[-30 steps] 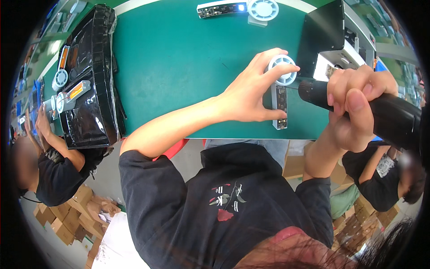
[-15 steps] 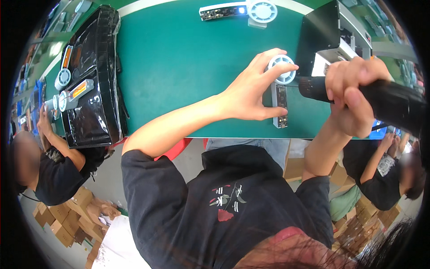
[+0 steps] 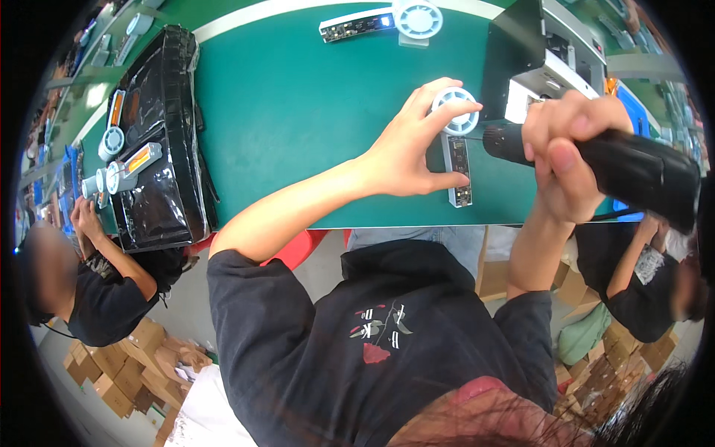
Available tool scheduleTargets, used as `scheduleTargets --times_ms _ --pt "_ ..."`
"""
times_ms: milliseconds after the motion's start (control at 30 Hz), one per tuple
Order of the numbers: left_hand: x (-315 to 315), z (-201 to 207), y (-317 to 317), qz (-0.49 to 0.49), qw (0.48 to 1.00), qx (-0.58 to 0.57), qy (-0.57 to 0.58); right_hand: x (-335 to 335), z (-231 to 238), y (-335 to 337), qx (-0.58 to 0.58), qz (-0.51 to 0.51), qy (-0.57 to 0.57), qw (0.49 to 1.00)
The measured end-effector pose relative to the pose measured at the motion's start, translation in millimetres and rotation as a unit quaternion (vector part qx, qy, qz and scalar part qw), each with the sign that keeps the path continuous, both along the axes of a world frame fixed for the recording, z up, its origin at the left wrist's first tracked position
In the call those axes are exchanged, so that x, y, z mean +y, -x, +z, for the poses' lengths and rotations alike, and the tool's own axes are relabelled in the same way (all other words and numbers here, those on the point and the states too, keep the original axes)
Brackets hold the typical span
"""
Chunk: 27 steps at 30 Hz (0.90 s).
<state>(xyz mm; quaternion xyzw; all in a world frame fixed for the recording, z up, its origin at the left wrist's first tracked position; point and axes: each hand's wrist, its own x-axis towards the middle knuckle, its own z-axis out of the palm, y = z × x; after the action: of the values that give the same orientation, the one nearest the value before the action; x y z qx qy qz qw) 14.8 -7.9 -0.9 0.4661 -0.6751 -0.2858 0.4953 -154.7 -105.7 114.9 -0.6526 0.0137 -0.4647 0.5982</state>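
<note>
The left hand [image 3: 413, 153] is stretched wide and holds a pale fan [image 3: 457, 147], with its thumb on the long end and its fingers around the round end. The right hand [image 3: 570, 160] is wrapped snugly around a fat black tool [image 3: 644, 171]. The tool's thin tip points at the fan, but I can't tell if it touches. The fan is on the right part of the green table [image 3: 283, 112], close to its near edge. At the table's far edge is a second fan [image 3: 418, 21] with a bright light on it. A black and grey machine [image 3: 514, 48] stands at the table's far right corner. Along the table's left end is a shiny black tub [image 3: 167, 201], with two orange-striped fans [image 3: 135, 164] on it. Past the table's left end is one person [image 3: 108, 298], and past its right end is another person [image 3: 633, 287]. Under the table's near edge, a red seat [image 3: 294, 249] peeks out.
</note>
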Motion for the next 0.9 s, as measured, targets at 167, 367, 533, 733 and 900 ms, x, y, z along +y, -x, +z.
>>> scheduleTargets --times_ms 167,367,533,733,900 --pt "0 4 -3 0.004 1.0 0.002 -0.004 -1 26 19 -0.007 -0.155 0.012 0.988" --pt "-2 -1 2 0.12 0.991 -0.03 0.042 -32 68 51 -0.019 -0.359 -0.004 0.933" --pt "-2 0 3 0.153 0.984 -0.079 0.036 -46 50 55 -0.041 -0.329 -0.073 0.94" --pt "1 2 3 0.129 0.99 -0.065 0.009 -7 44 50 0.0 -0.335 0.019 0.942" --pt "2 1 4 0.127 0.99 -0.063 0.013 36 44 45 0.03 -0.342 -0.027 0.939"
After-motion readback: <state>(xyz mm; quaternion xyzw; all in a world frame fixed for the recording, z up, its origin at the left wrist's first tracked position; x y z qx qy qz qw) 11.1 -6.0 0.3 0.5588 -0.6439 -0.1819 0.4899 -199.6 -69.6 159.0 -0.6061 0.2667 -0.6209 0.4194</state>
